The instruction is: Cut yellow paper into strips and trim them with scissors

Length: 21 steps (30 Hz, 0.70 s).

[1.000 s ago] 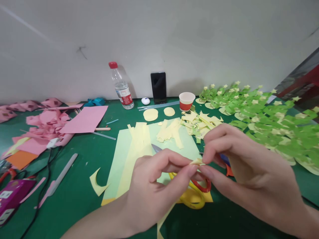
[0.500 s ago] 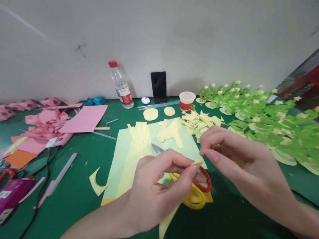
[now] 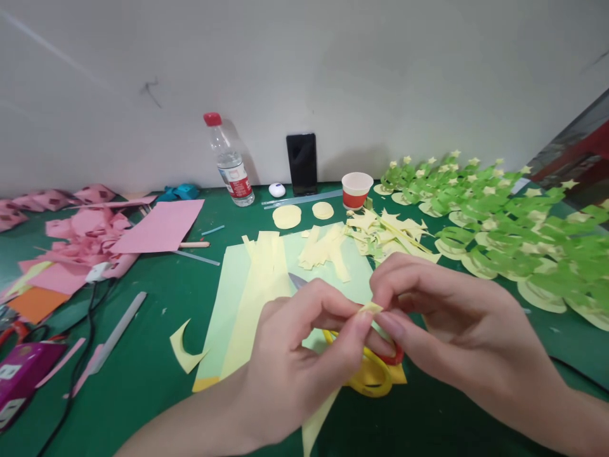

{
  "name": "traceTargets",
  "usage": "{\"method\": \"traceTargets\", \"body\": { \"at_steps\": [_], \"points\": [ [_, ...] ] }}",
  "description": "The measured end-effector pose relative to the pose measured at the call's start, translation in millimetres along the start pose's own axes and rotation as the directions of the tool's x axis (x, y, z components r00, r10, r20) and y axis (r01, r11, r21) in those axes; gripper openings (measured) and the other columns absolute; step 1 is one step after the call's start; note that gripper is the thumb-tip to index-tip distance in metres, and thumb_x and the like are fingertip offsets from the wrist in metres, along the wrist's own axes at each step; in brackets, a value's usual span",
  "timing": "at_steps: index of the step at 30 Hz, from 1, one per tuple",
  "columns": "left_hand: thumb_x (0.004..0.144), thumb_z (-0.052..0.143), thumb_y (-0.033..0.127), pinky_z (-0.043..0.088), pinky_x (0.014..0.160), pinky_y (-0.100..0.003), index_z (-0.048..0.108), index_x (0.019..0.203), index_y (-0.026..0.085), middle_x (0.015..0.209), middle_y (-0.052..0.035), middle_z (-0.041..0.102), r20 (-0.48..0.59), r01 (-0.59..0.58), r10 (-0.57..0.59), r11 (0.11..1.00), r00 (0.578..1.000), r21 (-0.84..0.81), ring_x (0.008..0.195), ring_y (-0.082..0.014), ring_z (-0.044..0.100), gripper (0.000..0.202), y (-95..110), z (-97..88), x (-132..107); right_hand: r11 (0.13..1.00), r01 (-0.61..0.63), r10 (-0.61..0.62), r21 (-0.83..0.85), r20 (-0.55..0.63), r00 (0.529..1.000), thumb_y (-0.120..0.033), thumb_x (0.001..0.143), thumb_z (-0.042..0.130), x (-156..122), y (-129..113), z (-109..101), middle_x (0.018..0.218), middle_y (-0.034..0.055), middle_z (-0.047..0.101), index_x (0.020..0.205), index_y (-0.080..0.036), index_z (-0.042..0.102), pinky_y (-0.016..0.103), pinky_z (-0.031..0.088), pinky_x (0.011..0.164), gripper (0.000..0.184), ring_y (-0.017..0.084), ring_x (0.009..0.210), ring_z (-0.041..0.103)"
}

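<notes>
Between thumb and fingertips, my left hand (image 3: 309, 362) pinches a pale yellow paper strip (image 3: 318, 422), whose long end hangs below the palm. Its small folded tip shows above the thumb. My right hand (image 3: 442, 330) has its thumb and forefinger closed at that same tip, meeting the left fingertips. Under the hands lie scissors (image 3: 368, 381) with yellow and red handles, partly hidden. Pale green sheets (image 3: 228, 285) lie beneath, bearing long yellow strips (image 3: 269, 266) and a small heap of short yellow pieces (image 3: 326, 251).
Yellow scraps (image 3: 385, 231) and green paper trees (image 3: 499, 216) with star tops spread to the right. A paper cup (image 3: 356, 190), phone (image 3: 302, 164) and water bottle (image 3: 233, 171) stand by the wall. Pink paper (image 3: 162, 226), a cable (image 3: 90, 336) and a purple box (image 3: 28, 374) lie left.
My right hand has moved left and closed its fingertips on the strip's tip at my left fingers. The left hand keeps its pinch, nearly still.
</notes>
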<state>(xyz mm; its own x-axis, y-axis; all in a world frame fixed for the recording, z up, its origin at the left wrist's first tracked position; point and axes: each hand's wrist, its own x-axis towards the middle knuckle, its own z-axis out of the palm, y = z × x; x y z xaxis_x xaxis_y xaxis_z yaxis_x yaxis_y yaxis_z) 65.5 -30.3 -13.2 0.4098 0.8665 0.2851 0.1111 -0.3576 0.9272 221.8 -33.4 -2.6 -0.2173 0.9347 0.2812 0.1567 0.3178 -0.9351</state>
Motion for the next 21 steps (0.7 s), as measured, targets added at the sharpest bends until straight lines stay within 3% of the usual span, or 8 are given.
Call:
{"method": "traceTargets", "body": {
  "at_steps": [5, 10, 21],
  "points": [
    [0.083, 0.049, 0.023, 0.045, 0.036, -0.014, 0.049, 0.069, 0.020, 0.055, 0.0033, 0.064, 0.078, 0.164, -0.161, 0.986, 0.984, -0.040, 0.048, -0.0106, 0.062, 0.015, 8, -0.5, 4, 0.998, -0.060, 0.060, 0.032, 0.002, 0.998, -0.019, 0.073, 0.056, 1, -2, 1, 0.062, -0.0022, 0.047, 0.065, -0.018, 0.053, 0.017, 0.042, 0.037, 0.009, 0.007, 0.046, 0.047],
    [0.083, 0.050, 0.032, 0.044, 0.035, -0.015, 0.050, 0.073, 0.021, 0.047, 0.0052, 0.059, 0.038, 0.193, -0.192, 0.980, 0.981, -0.040, 0.043, -0.0101, 0.059, 0.015, 5, -0.4, 4, 0.995, -0.090, 0.090, 0.049, -0.005, 0.996, -0.019, 0.071, 0.058, 2, -4, 1, 0.062, -0.0020, 0.048, 0.064, -0.018, 0.053, 0.016, 0.039, 0.036, 0.009, 0.006, 0.045, 0.045],
    [0.082, 0.051, 0.019, 0.055, 0.053, -0.018, 0.050, 0.067, 0.018, 0.065, 0.0006, 0.072, 0.052, 0.251, -0.246, 0.932, 0.968, -0.260, 0.056, -0.0118, 0.067, 0.016, 9, 2.8, 12, 0.976, -0.206, 0.212, 0.075, -0.075, 0.974, -0.019, 0.063, 0.056, 7, -6, 3, 0.060, -0.0002, 0.054, 0.058, -0.018, 0.055, 0.017, 0.037, 0.036, 0.005, 0.008, 0.047, 0.047]
  ]
}}
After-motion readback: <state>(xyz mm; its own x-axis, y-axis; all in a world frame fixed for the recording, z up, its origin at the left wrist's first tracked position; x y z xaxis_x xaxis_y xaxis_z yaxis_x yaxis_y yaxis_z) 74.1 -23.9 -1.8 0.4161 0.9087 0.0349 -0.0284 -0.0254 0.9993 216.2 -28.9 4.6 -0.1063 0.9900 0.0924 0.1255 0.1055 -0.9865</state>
